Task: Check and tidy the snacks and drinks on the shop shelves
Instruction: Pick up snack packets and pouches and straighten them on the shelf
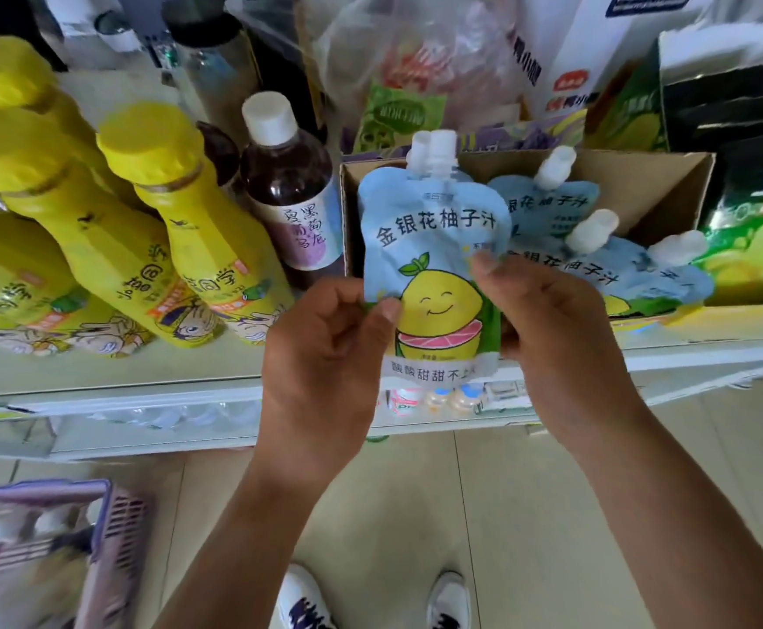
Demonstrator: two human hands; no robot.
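Note:
A light blue juice pouch (432, 247) with a white spout cap and a smiling yellow fruit on its front is held upright in front of the shelf. My left hand (325, 351) pinches its lower left edge with the thumb on the front. My right hand (547, 320) grips its right side, thumb on the front. A second white cap shows right behind the first, so another pouch may be behind it. Several more of the same pouches (597, 261) lie in an open cardboard box (670, 183) on the shelf behind.
Yellow bottles (198, 247) stand in rows at the left, with a dark purple drink bottle (295, 197) next to the box. Green snack bags (752, 229) sit at the right. A lower shelf (152, 415) holds small bottles. A purple basket (53, 551) stands on the tiled floor.

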